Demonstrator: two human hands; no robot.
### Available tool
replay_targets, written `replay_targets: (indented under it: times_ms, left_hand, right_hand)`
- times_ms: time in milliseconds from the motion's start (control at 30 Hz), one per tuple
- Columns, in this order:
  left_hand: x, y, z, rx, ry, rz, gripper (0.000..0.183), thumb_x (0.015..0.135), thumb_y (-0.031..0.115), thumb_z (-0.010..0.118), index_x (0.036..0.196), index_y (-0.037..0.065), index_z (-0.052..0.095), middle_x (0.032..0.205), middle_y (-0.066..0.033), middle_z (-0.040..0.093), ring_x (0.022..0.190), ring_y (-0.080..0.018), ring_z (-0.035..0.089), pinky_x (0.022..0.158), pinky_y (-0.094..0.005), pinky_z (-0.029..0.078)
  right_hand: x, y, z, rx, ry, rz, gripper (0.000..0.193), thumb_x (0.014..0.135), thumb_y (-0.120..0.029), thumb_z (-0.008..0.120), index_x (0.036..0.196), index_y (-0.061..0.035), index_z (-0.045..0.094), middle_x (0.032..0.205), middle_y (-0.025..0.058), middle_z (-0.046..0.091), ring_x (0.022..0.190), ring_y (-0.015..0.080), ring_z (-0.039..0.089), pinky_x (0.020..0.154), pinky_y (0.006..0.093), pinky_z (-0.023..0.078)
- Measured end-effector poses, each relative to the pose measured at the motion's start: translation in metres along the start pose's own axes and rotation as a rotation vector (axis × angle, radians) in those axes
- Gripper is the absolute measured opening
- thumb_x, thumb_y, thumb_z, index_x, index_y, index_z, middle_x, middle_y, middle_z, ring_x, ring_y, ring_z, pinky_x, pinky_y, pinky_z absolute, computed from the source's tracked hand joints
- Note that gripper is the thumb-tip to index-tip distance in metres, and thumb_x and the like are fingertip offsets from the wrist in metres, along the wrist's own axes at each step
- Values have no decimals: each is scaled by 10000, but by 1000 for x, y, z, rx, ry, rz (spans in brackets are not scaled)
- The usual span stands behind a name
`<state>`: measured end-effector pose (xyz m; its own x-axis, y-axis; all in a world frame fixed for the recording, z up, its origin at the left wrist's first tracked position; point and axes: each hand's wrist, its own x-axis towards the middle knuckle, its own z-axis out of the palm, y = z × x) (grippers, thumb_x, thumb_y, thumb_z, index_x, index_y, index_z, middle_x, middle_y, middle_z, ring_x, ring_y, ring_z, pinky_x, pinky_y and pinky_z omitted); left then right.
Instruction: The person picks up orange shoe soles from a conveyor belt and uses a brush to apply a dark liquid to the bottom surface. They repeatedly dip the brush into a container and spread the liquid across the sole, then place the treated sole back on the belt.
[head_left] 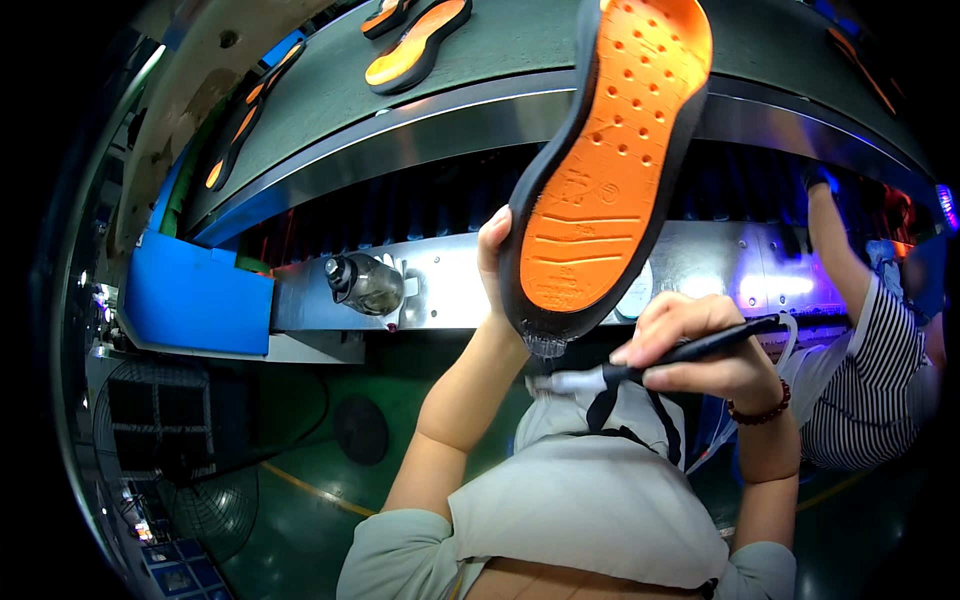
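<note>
My left hand (492, 255) is closed on the side of a shoe sole (600, 170), held up with its orange, dimpled face toward me and a black rim around it. At its lower end the black rim (545, 345) glistens as if wet. Between the fingers of my right hand (700, 345) is a brush (590, 381) with a black handle and a pale head. Its tip is blurred and sits just below the sole's lower end, seemingly apart from it. The left fingers behind the sole are hidden.
Beyond the sole runs a green conveyor belt (500, 40) with a metal edge, carrying more orange-and-black soles (418, 45). A dark-capped bottle (365, 284) stands on the metal shelf (440, 290). At right, a co-worker's arm (838, 240) reaches toward the belt. A fan (190, 460) stands lower left.
</note>
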<state>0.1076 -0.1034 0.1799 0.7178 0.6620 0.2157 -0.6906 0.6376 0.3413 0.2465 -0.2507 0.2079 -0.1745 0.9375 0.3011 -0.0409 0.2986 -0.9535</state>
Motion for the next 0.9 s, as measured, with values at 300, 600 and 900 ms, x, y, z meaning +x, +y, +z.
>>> replay_targets:
  times_ms: [300,600,900]
  left_hand:
    - [-1,6,16,300,213,-631,491,791,326,499,1147,-11,470,1102,-192,533,953,-270,567,838,-370,464]
    - [-13,10,14,301,343,-933,545,807,361,483,1193,-19,422,1118,-195,520,931,-260,585,803,-357,496]
    - [-18,26,-10,409,421,-807,503,781,290,565,1160,-24,459,1096,-187,542,914,-245,590,819,-340,483]
  right_hand:
    - [19,-22,-33,-343,-297,-8,172,666,22,663,835,7,630,805,122,652,761,219,642,704,267,505]
    - [13,-21,-51,-456,-468,134,164,682,7,649,845,-3,628,815,125,645,763,233,634,685,286,500]
    - [18,-22,-70,-629,-541,232,164,676,-10,645,840,-10,638,793,120,643,743,234,628,667,286,493]
